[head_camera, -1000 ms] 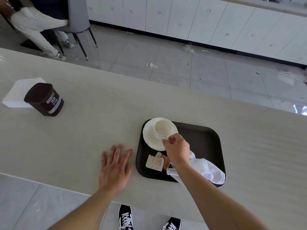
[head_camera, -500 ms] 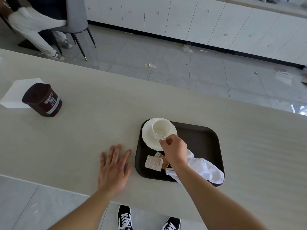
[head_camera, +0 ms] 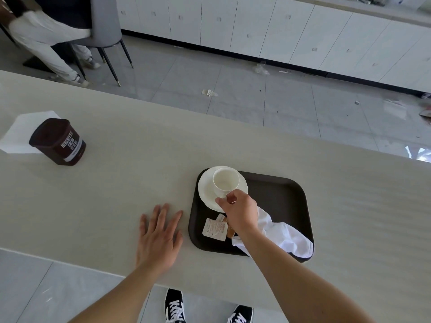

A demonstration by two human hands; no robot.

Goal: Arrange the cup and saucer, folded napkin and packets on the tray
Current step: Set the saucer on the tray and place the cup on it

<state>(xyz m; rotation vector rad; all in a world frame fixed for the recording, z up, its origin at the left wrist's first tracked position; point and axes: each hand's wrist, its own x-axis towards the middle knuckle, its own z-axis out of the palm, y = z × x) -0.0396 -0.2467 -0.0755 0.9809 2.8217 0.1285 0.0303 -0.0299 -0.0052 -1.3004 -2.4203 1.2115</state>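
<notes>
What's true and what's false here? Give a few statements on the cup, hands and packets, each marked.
1. The white ceramic cup stands on the round white saucer. True.
2. The right hand lies flat on the pale counter. False: it pinches the cup's handle.
3. The left hand rests flat on the counter beside the dark brown plastic tray. True.
4. The small paper packets lie on the counter outside the tray. False: they lie on the tray, near the saucer.

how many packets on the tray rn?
3, clustered at the tray's near left: a white packet in front, a second white packet peeking from behind it, a brown packet partly under the right hand. More could be hidden there.
</notes>
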